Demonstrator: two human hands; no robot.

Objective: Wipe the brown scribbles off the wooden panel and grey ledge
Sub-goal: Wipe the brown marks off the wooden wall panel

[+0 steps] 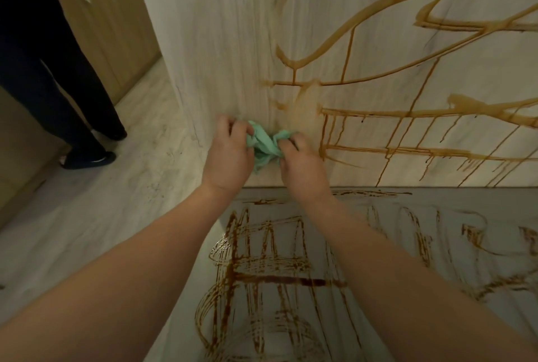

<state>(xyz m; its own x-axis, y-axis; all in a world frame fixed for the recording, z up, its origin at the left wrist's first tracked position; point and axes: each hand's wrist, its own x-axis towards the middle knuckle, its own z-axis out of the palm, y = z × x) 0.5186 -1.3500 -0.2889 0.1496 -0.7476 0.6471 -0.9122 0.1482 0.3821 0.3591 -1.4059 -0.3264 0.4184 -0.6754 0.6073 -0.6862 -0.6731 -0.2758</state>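
A pale wooden panel (pixel 221 41) stands upright ahead, covered on its right side with brown scribbles (pixel 378 76) that drip downward. Below it lies the grey ledge (pixel 436 216), also marked with dark brown scribbles (pixel 262 259). A crumpled green cloth (pixel 266 144) is bunched between both hands in front of the panel's lower part. My left hand (pixel 230 154) grips its left end and my right hand (pixel 300 163) grips its right end. A smeared brown patch (pixel 305 105) sits just above the cloth.
A person in dark trousers and dark shoes (pixel 87 157) stands at the left on the light marbled floor (pixel 122 187). A tan wooden door (pixel 116 26) is behind that person. The panel's left edge ends near the floor.
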